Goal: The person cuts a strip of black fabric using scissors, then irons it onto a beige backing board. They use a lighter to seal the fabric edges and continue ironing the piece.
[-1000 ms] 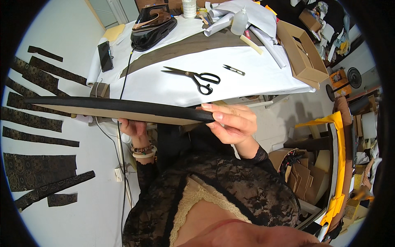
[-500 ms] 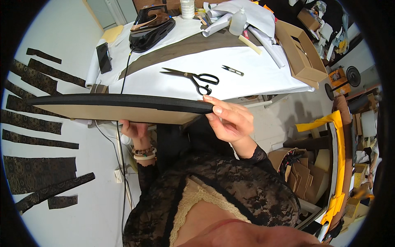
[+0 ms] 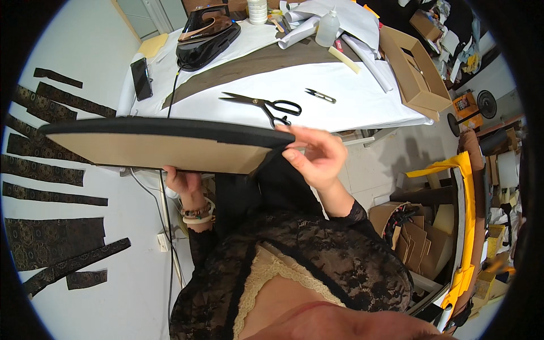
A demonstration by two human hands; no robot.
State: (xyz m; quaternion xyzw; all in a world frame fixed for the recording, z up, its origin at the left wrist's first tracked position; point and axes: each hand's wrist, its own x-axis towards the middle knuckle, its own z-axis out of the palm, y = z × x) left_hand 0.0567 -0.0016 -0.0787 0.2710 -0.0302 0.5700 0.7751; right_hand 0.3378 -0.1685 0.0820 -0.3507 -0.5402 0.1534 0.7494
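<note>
A long flat panel (image 3: 170,152), tan on its face and wrapped in black along its edge, is held tilted in front of me. At its right end my right hand (image 3: 318,156) pinches the black edge between thumb and fingers. My left hand (image 3: 184,184) grips the panel's lower edge from below; part of its fingers is hidden behind the panel. Just beyond, on the white-covered table, lie black-handled scissors (image 3: 262,103), one handle loop close to my right fingertips. Small thread snips (image 3: 321,95) rest to their right.
An iron (image 3: 208,37), a phone (image 3: 141,79), a squeeze bottle (image 3: 327,28) and paper rolls stand or lie at the back. An open cardboard box (image 3: 416,76) sits at the table's right end. Dark patterned fabric strips (image 3: 54,235) hang at left. A black cord (image 3: 171,226) runs down beside me.
The panel has tipped, so more of its tan face shows and its far edge sits higher. My right hand has shifted slightly along with it, still on the edge.
</note>
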